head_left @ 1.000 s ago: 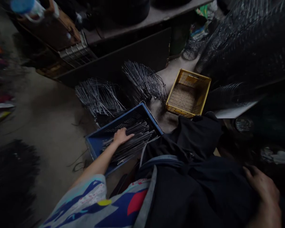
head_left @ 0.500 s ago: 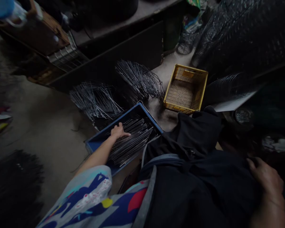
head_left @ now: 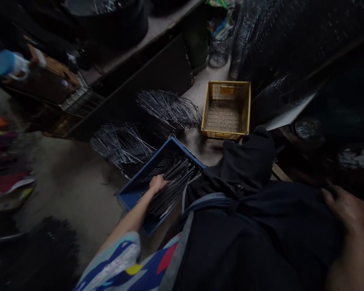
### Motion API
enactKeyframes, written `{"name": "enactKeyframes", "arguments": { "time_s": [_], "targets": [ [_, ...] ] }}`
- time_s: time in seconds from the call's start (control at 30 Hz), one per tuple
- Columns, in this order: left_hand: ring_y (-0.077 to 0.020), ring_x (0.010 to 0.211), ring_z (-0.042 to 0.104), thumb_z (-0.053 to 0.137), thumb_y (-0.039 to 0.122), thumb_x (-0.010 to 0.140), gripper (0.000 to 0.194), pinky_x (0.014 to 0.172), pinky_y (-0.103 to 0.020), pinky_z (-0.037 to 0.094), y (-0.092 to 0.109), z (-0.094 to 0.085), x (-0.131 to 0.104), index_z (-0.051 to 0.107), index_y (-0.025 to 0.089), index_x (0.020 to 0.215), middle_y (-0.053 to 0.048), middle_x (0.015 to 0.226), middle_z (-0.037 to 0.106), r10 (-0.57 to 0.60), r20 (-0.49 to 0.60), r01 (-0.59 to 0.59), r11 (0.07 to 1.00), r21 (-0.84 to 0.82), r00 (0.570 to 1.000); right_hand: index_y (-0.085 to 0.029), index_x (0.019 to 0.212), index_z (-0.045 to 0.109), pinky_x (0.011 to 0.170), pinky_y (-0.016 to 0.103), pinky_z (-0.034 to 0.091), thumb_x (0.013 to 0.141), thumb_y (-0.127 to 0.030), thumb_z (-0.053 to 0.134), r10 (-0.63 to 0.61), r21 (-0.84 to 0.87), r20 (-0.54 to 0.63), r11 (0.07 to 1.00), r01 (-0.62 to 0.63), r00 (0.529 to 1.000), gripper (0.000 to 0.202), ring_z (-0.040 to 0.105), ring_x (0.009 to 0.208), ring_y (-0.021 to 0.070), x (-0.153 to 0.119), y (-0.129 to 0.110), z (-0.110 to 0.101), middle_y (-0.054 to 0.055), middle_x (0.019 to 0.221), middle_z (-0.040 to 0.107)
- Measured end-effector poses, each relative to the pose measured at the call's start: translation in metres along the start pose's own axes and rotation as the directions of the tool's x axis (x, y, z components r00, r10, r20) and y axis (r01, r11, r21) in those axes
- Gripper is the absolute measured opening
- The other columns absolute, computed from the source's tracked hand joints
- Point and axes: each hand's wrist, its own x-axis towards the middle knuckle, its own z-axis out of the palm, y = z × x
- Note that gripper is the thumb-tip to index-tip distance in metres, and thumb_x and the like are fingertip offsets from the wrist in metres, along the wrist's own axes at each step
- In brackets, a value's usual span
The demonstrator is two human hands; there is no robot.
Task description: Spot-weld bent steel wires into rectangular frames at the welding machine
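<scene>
My left hand (head_left: 158, 184) reaches into a blue plastic crate (head_left: 139, 173) and is closed around some of the thin metal rods (head_left: 172, 194) lying in it. The rods lie slantwise in a loose bundle, mostly towards the crate's right side. The fingertips are hidden among them. My right hand (head_left: 348, 208) rests by the dark cloth (head_left: 261, 238) over my lap, at the right edge. It is dim and blurred, and most of its fingers are hidden.
Two heaps of bent wire pieces (head_left: 170, 109) lie behind the crate. A yellow crate (head_left: 204, 123) stands on the floor beyond my knee. Coiled wire mesh (head_left: 248, 40) fills the back right. A blue-lidded jug (head_left: 10, 64) stands at far left, near a low bench (head_left: 164, 28).
My left hand has gone from spread over the rods to closed on some of them. The bundle has shifted, baring more of the crate's perforated wall. The whole view has turned slightly.
</scene>
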Motion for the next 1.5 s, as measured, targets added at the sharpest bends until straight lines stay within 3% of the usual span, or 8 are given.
{"name": "enactKeyframes", "arguments": {
  "time_s": [0.2,0.33,0.53,0.7,0.8,0.97,1.07,1.5],
  "targets": [
    [-0.0298,0.106,0.068,0.063,0.027,0.085,0.039,0.090,-0.036,0.053,0.051,0.015,-0.070,0.063,0.016,0.122,-0.015,0.108,0.073,0.101,-0.073,-0.094,0.991,0.091,0.992,-0.030,0.133,0.059,0.066,0.050,0.053,0.091,-0.073,0.019,-0.012,-0.006,-0.013,1.000,0.012,1.000,0.071,0.067,0.096,0.0435,0.011,0.006,0.008,0.021,0.114,0.067],
    [-0.0265,0.107,0.066,0.065,0.023,0.087,0.031,0.094,-0.039,0.051,0.076,0.031,-0.091,0.063,0.012,0.116,-0.015,0.113,0.070,0.180,-0.059,-0.173,0.979,0.109,0.982,-0.030,0.129,0.060,0.064,0.051,0.055,0.089,-0.076,0.016,-0.037,-0.048,-0.006,0.998,0.037,0.999,0.074,0.067,0.095,0.0437,0.018,0.008,0.009,0.021,0.110,0.068],
    [-0.0236,0.104,0.064,0.058,0.023,0.095,0.022,0.091,-0.041,0.052,0.082,0.033,-0.096,0.062,0.010,0.112,-0.012,0.108,0.067,0.222,-0.062,-0.211,0.967,0.143,0.973,-0.035,0.117,0.062,0.057,0.050,0.056,0.087,-0.077,0.024,-0.047,-0.050,-0.053,0.998,0.045,0.997,0.064,0.069,0.082,0.0429,0.028,0.009,0.013,0.018,0.091,0.069],
    [-0.0267,0.104,0.061,0.046,0.011,0.096,0.021,0.085,-0.038,0.053,0.093,0.045,-0.108,0.060,0.009,0.110,-0.017,0.106,0.064,0.235,-0.094,-0.222,0.967,0.127,0.968,-0.037,0.116,0.062,0.051,0.052,0.055,0.083,-0.074,0.035,-0.038,-0.080,-0.084,0.996,0.031,0.996,0.057,0.069,0.077,0.0453,0.039,0.008,0.016,0.018,0.082,0.067],
    [-0.0290,0.105,0.059,0.037,0.006,0.095,0.027,0.082,-0.038,0.053,0.097,0.053,-0.114,0.059,0.010,0.110,-0.022,0.106,0.063,0.245,-0.096,-0.236,0.967,0.100,0.965,-0.036,0.120,0.062,0.047,0.051,0.053,0.082,-0.073,0.035,-0.031,-0.126,-0.077,0.992,0.021,0.997,0.059,0.069,0.080,0.0466,0.042,0.003,0.012,0.021,0.086,0.068],
    [-0.0302,0.104,0.058,0.035,0.006,0.095,0.029,0.081,-0.040,0.055,0.100,0.058,-0.116,0.058,0.008,0.111,-0.024,0.104,0.062,0.260,-0.088,-0.254,0.964,0.075,0.962,-0.034,0.123,0.062,0.056,0.052,0.056,0.082,-0.072,0.033,-0.055,-0.153,-0.032,0.987,0.049,0.998,0.063,0.069,0.084,0.0466,0.039,-0.008,0.005,0.022,0.096,0.068],
    [-0.0291,0.104,0.059,0.036,0.006,0.096,0.027,0.082,-0.040,0.054,0.100,0.056,-0.116,0.059,0.007,0.110,-0.021,0.104,0.063,0.259,-0.083,-0.253,0.964,0.078,0.962,-0.033,0.126,0.060,0.059,0.051,0.055,0.082,-0.071,0.037,-0.049,-0.152,-0.023,0.987,0.045,0.999,0.063,0.068,0.088,0.0467,0.037,-0.011,0.004,0.022,0.098,0.068],
    [-0.0248,0.107,0.061,0.047,0.018,0.100,0.022,0.087,-0.041,0.053,0.094,0.057,-0.107,0.060,0.009,0.115,-0.012,0.110,0.063,0.201,-0.091,-0.195,0.978,0.069,0.975,-0.024,0.130,0.060,0.061,0.050,0.052,0.089,-0.072,0.020,-0.082,-0.121,-0.004,0.989,0.081,0.997,0.075,0.066,0.093,0.0471,0.019,-0.014,-0.001,0.027,0.105,0.067]
  ]
}}
